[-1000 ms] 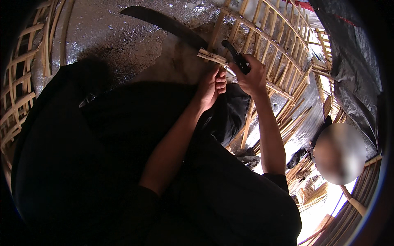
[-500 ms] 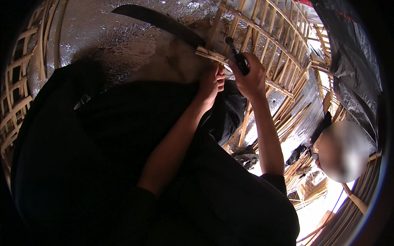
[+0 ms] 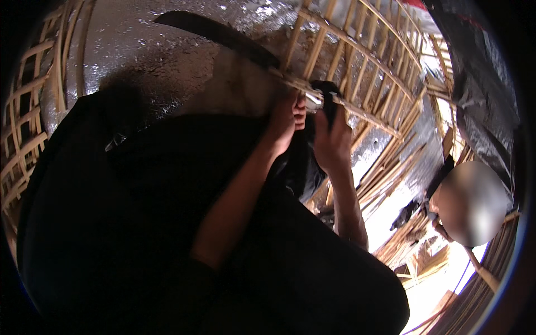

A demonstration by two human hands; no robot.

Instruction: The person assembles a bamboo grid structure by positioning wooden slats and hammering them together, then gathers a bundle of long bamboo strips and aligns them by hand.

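Note:
My left hand (image 3: 286, 124) is closed with curled fingers just below the end bar of a bamboo lattice frame (image 3: 365, 51). What it pinches is hidden. Beside its fingertips a bright, shiny bit (image 3: 314, 100) shows at the bar. My right hand (image 3: 333, 142), smeared by motion, is just to the right and slightly lower. A dark, blurred shape (image 3: 325, 88) shows above its fingers; I cannot make out whether the hand holds it. Beyond the left hand lies a long machete blade (image 3: 218, 36), dark and curved, its near end against the bar.
More bamboo lattice (image 3: 30, 106) stands at the left edge. Loose bamboo strips (image 3: 388, 170) lie to the right. Another person (image 3: 438, 226) is at the right, beside a grey plastic sheet (image 3: 483, 106). Dark cloth (image 3: 167, 223) covers my lap.
My right hand has pulled down and a little left from the bar, and the black-handled tool in it has become a blur. My left hand has stayed in place.

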